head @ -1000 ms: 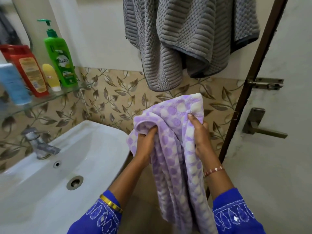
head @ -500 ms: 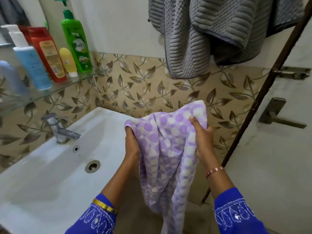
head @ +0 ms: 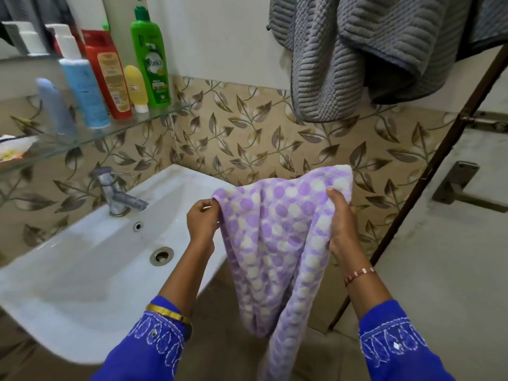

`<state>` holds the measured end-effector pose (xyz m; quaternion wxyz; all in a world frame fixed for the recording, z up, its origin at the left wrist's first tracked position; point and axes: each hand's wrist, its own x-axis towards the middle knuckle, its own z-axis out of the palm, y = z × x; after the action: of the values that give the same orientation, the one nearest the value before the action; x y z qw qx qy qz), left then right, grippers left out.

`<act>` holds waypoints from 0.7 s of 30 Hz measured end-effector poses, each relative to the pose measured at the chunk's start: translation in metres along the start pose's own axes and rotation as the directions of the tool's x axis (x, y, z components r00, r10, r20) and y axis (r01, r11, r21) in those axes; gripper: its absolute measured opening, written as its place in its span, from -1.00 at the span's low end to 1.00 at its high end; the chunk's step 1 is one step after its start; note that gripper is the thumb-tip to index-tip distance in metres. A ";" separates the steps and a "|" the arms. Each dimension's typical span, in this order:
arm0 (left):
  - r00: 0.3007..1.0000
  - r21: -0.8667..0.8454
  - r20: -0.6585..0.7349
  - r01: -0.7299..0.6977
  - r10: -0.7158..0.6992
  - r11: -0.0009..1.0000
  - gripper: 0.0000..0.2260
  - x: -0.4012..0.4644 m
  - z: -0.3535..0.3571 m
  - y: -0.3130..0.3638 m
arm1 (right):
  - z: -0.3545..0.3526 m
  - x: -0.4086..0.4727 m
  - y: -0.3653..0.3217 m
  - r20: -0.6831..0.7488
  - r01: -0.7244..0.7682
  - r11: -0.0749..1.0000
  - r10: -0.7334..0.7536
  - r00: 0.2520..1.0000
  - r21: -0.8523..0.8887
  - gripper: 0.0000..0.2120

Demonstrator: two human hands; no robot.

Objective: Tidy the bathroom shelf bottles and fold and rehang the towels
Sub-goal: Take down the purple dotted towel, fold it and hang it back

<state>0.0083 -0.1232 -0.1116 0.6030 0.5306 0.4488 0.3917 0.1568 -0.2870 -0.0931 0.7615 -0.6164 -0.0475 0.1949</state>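
A purple and white dotted towel (head: 277, 243) hangs in front of me, spread between both hands. My left hand (head: 202, 222) pinches its left top corner. My right hand (head: 342, 224) grips its right top edge. A grey ribbed towel (head: 351, 56) hangs bunched on the wall above. On the glass shelf (head: 154, 116) stand a green pump bottle (head: 149, 64), a small yellow tube (head: 136, 88), a red bottle (head: 108, 78), a blue bottle (head: 82, 89) and a pale lilac bottle (head: 56, 105).
A white sink (head: 90, 259) with a metal tap (head: 116, 193) is below the shelf on the left. A door (head: 450, 243) with a metal handle (head: 461, 188) and a bolt stands on the right. Leaf-patterned tiles cover the wall.
My hands have moved apart and lower, spreading the dotted towel wider. My left hand shifted from a bunched hold to pinching the corner. The view has swung right and down.
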 end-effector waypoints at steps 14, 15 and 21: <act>0.906 0.041 0.341 -0.281 0.251 0.959 -0.60 -0.052 0.075 0.020 | -0.004 0.002 -0.009 0.296 0.207 0.962 -0.148 0.944 -0.180 -0.87; 0.869 0.110 0.411 -0.347 0.275 0.931 -0.75 -0.054 0.081 0.021 | -0.001 -0.003 -0.009 0.360 0.266 0.947 -0.187 0.914 -0.183 -0.92; 0.783 0.068 0.552 -0.384 0.286 0.921 -0.94 -0.058 0.082 0.031 | -0.018 -0.002 -0.018 0.661 0.348 0.936 -0.223 0.717 -0.062 -0.56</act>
<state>0.0702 -0.1976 -0.0710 0.5745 0.7405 0.1952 0.2889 0.1651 -0.3068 -0.0802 0.6599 -0.5634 -0.4180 0.2690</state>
